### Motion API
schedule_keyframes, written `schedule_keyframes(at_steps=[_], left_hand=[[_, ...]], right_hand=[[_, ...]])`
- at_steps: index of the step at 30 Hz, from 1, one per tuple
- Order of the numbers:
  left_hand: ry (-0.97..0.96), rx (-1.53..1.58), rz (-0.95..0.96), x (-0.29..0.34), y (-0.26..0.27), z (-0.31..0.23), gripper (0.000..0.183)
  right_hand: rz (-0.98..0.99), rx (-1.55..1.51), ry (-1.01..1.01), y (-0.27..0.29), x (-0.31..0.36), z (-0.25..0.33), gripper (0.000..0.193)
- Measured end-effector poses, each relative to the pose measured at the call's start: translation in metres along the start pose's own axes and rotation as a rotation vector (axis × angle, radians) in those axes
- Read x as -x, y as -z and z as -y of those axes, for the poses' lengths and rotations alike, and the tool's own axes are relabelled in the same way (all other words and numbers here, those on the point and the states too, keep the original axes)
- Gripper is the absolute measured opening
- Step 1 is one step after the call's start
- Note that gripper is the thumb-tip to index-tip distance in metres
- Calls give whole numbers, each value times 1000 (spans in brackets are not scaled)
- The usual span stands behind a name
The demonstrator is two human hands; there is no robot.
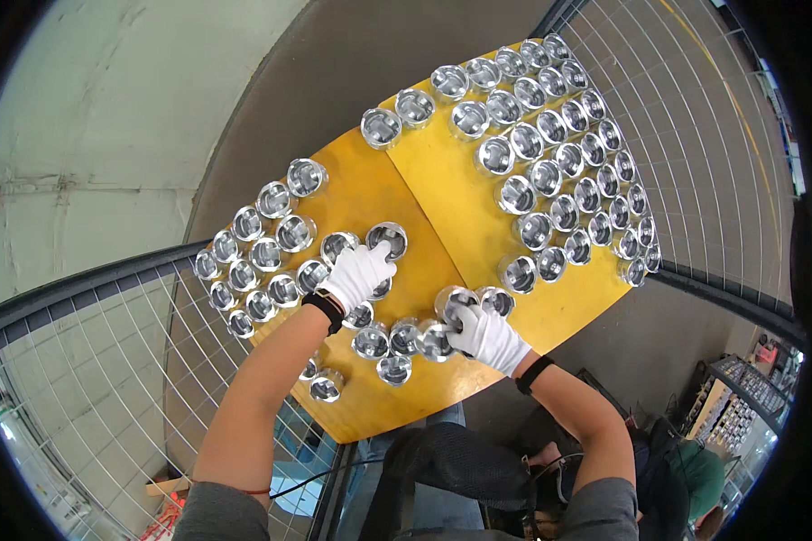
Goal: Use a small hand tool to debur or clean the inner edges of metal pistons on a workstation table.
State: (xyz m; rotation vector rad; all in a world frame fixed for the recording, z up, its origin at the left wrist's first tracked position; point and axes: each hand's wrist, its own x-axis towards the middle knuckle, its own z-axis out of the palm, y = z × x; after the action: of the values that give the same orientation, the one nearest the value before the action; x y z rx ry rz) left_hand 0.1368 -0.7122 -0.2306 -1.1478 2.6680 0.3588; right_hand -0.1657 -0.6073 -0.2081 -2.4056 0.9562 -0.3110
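Silver metal pistons, hollow side up, stand on a yellow board. My left hand (360, 273), in a white glove, has its fingers closed on the rim of a piston (387, 236) near the board's middle. Other pistons (312, 274) stand close around that wrist. To the right, my gloved right hand (485, 337) grips a piston (455, 298) with fingers at its near side. A second piston (434, 342) sits right beside those fingertips, and another piston (496, 302) stands just behind the hand. Both palms face away, so the thumbs are partly hidden.
Rows of pistons (564, 213) fill the right side of the yellow board (433, 171); a smaller group (266, 253) stands at the left. Wire mesh panels (695, 135) border the board's sides. A rack of metal parts (740, 397) and a person in green (697, 478) appear lower right.
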Motion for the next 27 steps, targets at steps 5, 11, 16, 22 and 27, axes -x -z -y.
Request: schedule_keyframes(at_steps=[5, 11, 16, 22, 27], left_hand=[[-71, -58, 52, 2, 6, -12, 5], [-40, -74, 77, 30, 3, -23, 6], [-51, -92, 373, 39, 28, -33, 13], [119, 120, -68, -36, 81, 5, 32], [338, -85, -244, -148, 95, 67, 56]], right_hand=[[35, 101, 84, -4, 54, 21, 6], [275, 101, 104, -74, 76, 69, 12], [167, 244, 3, -87, 49, 106, 17], [100, -98, -179, -48, 55, 100, 34], [57, -271, -463, -20, 68, 90, 34]])
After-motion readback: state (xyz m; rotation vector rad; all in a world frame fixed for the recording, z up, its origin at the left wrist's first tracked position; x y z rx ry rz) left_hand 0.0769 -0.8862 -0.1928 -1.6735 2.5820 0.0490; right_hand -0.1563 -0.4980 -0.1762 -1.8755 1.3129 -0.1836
